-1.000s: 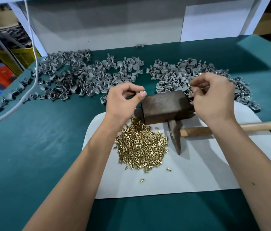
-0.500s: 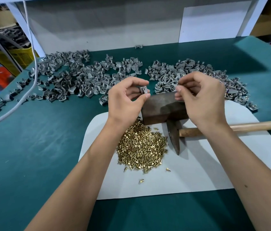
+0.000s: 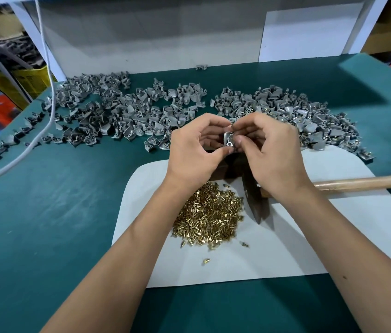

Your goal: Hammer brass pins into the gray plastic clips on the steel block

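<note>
Above the steel block [image 3: 228, 168], both my hands have come together since a moment ago, when they were apart with the block showing between them. Now my left hand [image 3: 193, 151] and my right hand [image 3: 267, 150] pinch one gray plastic clip [image 3: 228, 139] from either side, fingertips curled onto it; whether a pin already sits in it I cannot tell. My hands now hide most of the block. It sits toward the far edge of the white mat [image 3: 285, 248], with the heap of brass pins [image 3: 210, 215] just on its near side and a few strays toward the mat's near edge. The hammer [image 3: 362, 182] has not moved: head beside the block, wooden handle running off the mat's right edge. Loose gray clips [image 3: 122, 111] are spread across the far part of the green table [image 3: 45, 224], unchanged.
</note>
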The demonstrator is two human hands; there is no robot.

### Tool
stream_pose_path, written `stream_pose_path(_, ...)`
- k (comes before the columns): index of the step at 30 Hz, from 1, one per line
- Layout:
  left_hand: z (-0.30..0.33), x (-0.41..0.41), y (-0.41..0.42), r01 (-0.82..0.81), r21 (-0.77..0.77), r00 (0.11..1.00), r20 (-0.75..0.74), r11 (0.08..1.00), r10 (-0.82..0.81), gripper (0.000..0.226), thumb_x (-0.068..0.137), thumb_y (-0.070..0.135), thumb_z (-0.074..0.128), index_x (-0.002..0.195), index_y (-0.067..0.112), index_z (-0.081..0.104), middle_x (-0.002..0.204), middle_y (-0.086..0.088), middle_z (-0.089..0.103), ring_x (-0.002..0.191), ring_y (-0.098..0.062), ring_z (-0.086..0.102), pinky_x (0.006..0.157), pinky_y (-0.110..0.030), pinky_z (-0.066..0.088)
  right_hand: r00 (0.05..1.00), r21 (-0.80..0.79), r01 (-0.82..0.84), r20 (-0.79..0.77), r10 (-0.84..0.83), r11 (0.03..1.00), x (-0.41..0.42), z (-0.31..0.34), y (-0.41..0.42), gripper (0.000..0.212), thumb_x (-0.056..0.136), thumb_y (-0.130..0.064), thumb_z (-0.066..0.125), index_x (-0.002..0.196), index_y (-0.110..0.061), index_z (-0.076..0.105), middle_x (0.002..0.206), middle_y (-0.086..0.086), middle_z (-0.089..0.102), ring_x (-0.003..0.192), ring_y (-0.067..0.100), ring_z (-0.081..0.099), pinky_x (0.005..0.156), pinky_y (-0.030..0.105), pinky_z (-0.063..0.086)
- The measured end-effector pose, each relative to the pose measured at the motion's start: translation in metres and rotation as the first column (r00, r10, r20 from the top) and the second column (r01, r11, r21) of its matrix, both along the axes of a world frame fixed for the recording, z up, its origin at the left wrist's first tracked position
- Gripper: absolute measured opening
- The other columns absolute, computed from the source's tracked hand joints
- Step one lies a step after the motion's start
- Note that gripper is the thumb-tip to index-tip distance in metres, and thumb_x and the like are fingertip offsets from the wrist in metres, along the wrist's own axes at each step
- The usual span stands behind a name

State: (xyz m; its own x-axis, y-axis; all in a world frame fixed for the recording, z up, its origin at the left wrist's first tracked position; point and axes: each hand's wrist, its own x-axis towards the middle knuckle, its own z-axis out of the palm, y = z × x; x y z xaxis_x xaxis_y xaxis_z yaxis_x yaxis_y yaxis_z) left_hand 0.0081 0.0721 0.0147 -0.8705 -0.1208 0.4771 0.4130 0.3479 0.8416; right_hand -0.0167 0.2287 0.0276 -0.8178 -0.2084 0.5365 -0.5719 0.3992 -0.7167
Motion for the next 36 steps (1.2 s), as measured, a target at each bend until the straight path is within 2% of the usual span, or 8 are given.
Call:
stream_pose_path(9,-0.0003,0.0004,0.0009,-0.048,-0.069,0.998,-0.034,0.996,0.046,0.041,0.071,-0.007,0.085,0.107,0.006,0.070,0.100,0.001,0.076,0.095,-0.006,0.074,0.080,-0.027,0.061,0.999,-0.032,0.029,0.028,-0.028,0.999,0.0000,-0.0034,-0.0031,0.024,0.086,0.003,0.071,0.101,-0.015,0.073,0.089,-0.009,0.073,0.083,0.006,0.071,0.080,0.034,0.062)
stream_pose_path(15,0.0016,0.0009,0.0014,-0.071,-0.089,0.996,-0.054,0.993,0.067,0.038,0.070,-0.006,0.085,0.101,0.010,0.070,0.095,0.007,0.076,0.091,-0.003,0.073,0.073,-0.018,0.056,0.999,-0.034,0.024,0.040,-0.023,0.999,0.0026,-0.0020,-0.0047,0.025,0.089,0.003,0.069,0.106,-0.015,0.068,0.093,-0.008,0.073,0.088,0.006,0.071,0.083,0.036,0.061)
stream_pose_path(19,0.0045,0.0022,0.0009,-0.087,-0.144,0.994,-0.077,0.986,0.077,0.035,0.071,-0.005,0.086,0.099,0.007,0.071,0.094,0.004,0.076,0.091,-0.004,0.073,0.073,-0.020,0.056,0.998,-0.036,0.032,0.047,-0.031,0.999,0.0045,-0.0001,-0.0042,0.028,0.088,0.003,0.070,0.105,-0.017,0.064,0.087,-0.009,0.070,0.084,0.006,0.070,0.082,0.035,0.060)
stream_pose_path(22,0.0067,0.0030,0.0024,-0.107,-0.196,0.991,-0.098,0.975,0.089,0.033,0.072,-0.003,0.087,0.100,0.005,0.072,0.093,0.001,0.076,0.091,-0.005,0.072,0.075,-0.023,0.058,0.999,-0.026,0.038,0.009,-0.038,0.999,0.0069,0.0013,-0.0050,0.030,0.085,0.007,0.069,0.100,-0.017,0.061,0.085,-0.006,0.067,0.083,0.010,0.068,0.078,0.037,0.059)
stream_pose_path(29,0.0056,0.0016,0.0034,-0.112,-0.281,0.989,-0.121,0.953,0.081,0.032,0.073,-0.011,0.077,0.101,0.002,0.072,0.089,-0.001,0.074,0.082,-0.007,0.069,0.073,-0.011,0.051,0.992,0.086,0.091,-0.093,-0.083,0.992,0.0086,0.0011,-0.0093,0.032,0.080,0.010,0.061,0.096,-0.017,0.055,0.081,-0.005,0.063,0.075,0.010,0.062,0.067,0.034,0.054)
stream_pose_path(33,0.0055,0.0015,0.0000,-0.082,-0.223,0.996,-0.061,0.971,0.070,0.032,0.073,-0.006,0.082,0.101,0.004,0.071,0.092,0.000,0.074,0.087,-0.006,0.071,0.075,-0.021,0.058,0.992,0.073,0.107,-0.082,-0.101,0.992,0.0087,0.0003,-0.0096,0.029,0.083,0.006,0.068,0.098,-0.015,0.054,0.081,-0.008,0.063,0.077,0.005,0.064,0.070,0.029,0.057)
stream_pose_path(36,0.0060,0.0008,-0.0031,-0.057,-0.121,0.998,-0.013,0.991,0.056,0.035,0.073,-0.002,0.087,0.102,0.005,0.070,0.093,0.002,0.076,0.088,-0.005,0.073,0.075,-0.022,0.057,0.997,0.043,0.038,-0.070,-0.035,0.998,0.0079,0.0015,-0.0060,0.026,0.086,0.006,0.068,0.099,-0.014,0.058,0.087,-0.015,0.065,0.084,0.002,0.068,0.078,0.021,0.058)
